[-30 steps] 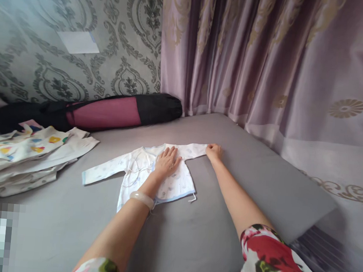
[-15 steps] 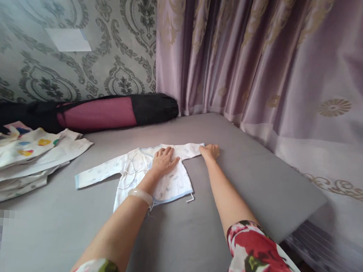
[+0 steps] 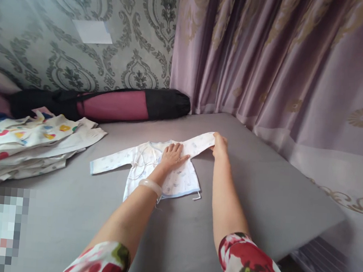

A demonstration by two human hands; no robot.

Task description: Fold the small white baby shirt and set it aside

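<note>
A small white baby shirt [image 3: 182, 180] with a faint print, blue edging and thin ties lies spread on the grey bed sheet [image 3: 172, 241]. My left hand [image 3: 172, 156] rests flat on its upper chest, fingers apart, pressing the cloth. At the end of the right-side sleeve, my right hand [image 3: 220, 146] pinches the cuff, and that sleeve is lifted a little off the bed. The opposite sleeve stretches out flat to the left. My left forearm covers part of the shirt's lower half.
A pile of printed baby clothes [image 3: 50, 145] lies at the left. Behind it, a long black and maroon bag [image 3: 114, 104] runs along the patterned wall [image 3: 120, 41]. Purple curtains [image 3: 239, 52] hang at the back right, beside the bed's right edge.
My right hand has raised the sleeve end slightly, so the sleeve now slants upward. My left hand stays on the chest of the shirt. The view has shifted left.
</note>
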